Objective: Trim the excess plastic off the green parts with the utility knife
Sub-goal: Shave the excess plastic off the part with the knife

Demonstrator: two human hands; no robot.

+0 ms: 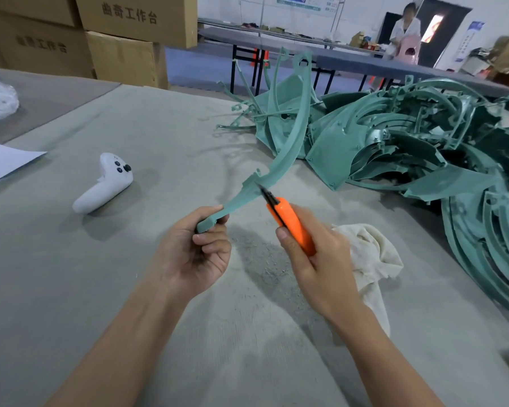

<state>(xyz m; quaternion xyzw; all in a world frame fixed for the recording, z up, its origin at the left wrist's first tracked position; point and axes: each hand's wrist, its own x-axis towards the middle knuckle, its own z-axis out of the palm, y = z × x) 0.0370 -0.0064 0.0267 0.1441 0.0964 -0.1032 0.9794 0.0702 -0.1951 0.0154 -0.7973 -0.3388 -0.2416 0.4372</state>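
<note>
White controller (103,183); cloth (368,254) (cream, crumpled)

Left hand (196,249): grips the near end of a long curved green part (288,142), which rises up and away over the table (130,289).
Right hand (312,254): holds an orange knife (291,224), its dark tip touching the part's edge.
Pile (409,142): more green parts, far right.
Cloth (368,254): under the right hand.
Shavings (265,259): between the hands.
Controller (106,183): white, left.
Boxes (100,33): 4 cardboard, behind.
Person (404,27): at a far table.
</note>
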